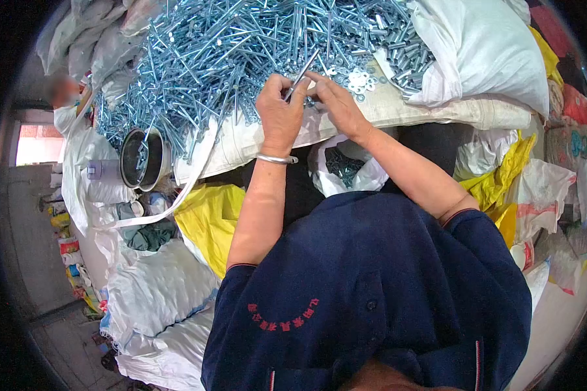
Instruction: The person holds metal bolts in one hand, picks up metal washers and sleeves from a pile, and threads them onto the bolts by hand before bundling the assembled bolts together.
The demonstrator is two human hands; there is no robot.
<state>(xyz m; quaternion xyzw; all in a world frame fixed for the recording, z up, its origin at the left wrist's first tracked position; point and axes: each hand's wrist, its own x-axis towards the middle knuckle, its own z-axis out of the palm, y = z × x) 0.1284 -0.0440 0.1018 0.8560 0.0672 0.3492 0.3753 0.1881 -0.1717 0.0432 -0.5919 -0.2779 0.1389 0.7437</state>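
Note:
Closed around a long metal bolt [304,70], my left hand [281,114] is at the front of a big pile of silvery bolts [235,45]. The bolt slants up to the right. My right hand [340,107] is beside it with fingers pinched near the bolt; what they hold, if anything, is hidden. Flat washers [359,81] lie just beyond my right hand. Short metal sleeves [407,55] are heaped farther right, by a white sack [482,45].
An open white bag [318,171] with small metal parts sits below my hands. A dark-lined bowl [143,159] stands left, near yellow sacking [210,218] and full white sacks [156,287]. Another person [65,114] is at the far left.

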